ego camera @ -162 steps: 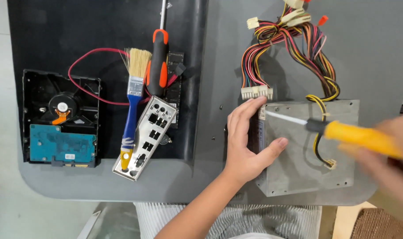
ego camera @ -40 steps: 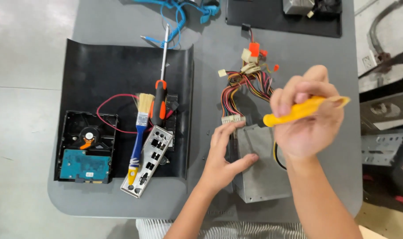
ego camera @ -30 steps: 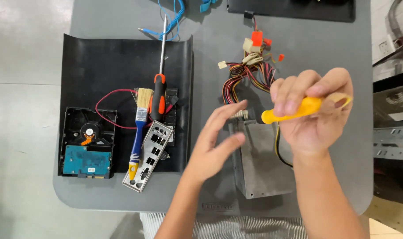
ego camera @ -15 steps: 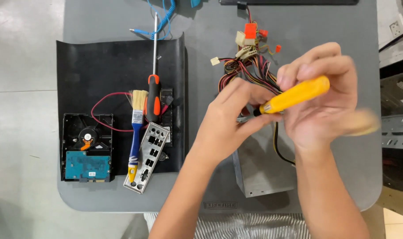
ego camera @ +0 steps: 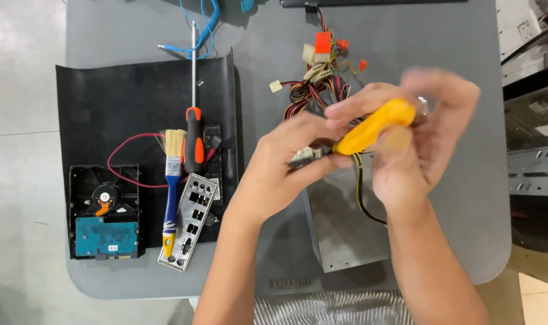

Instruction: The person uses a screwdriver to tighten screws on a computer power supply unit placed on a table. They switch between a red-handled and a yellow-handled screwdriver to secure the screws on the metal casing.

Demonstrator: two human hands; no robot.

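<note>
Both hands hold one yellow screwdriver handle (ego camera: pixel 375 126) up above the table. Fingers of the left hand (ego camera: pixel 286 162) pinch its lower end, and the blurry right hand (ego camera: pixel 421 141) wraps around its top. Right under them lies a grey metal box (ego camera: pixel 346 232) with a bunch of coloured wires (ego camera: pixel 313 84). Far to the left, on a black mat (ego camera: pixel 129 96), lie a paintbrush (ego camera: pixel 172 186), an orange screwdriver (ego camera: pixel 194 129) and a hard drive (ego camera: pixel 104 212) with a blue-green board.
</note>
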